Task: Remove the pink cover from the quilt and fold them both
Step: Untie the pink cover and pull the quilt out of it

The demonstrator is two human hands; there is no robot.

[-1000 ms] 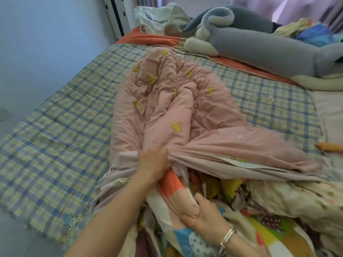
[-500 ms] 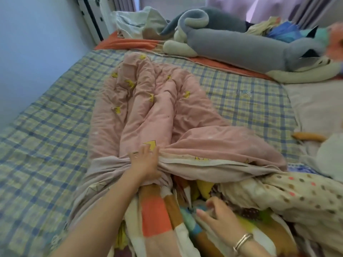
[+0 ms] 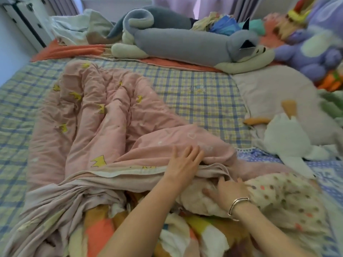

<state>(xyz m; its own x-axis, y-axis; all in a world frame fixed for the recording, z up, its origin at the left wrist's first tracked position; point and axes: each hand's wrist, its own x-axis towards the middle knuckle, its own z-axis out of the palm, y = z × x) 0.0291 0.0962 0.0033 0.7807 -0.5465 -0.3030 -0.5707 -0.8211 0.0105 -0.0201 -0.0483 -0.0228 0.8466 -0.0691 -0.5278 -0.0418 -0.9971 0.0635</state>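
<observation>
The left hand is lying flat on the pink cover, fingers straight and slightly spread, pressing the fabric just beyond its gathered open edge. The cover is stretching away ahead and to the left of that hand across the checked sheet. The right hand, wearing a bracelet, is resting just beside the left one on the cream dotted side of the quilt. Its fingertips are reaching the cover's edge, and whether they are pinching anything cannot be told. The quilt's colourful patches are showing beneath both wrists, nearer the person. A grey plush toy is lying well beyond both hands.
</observation>
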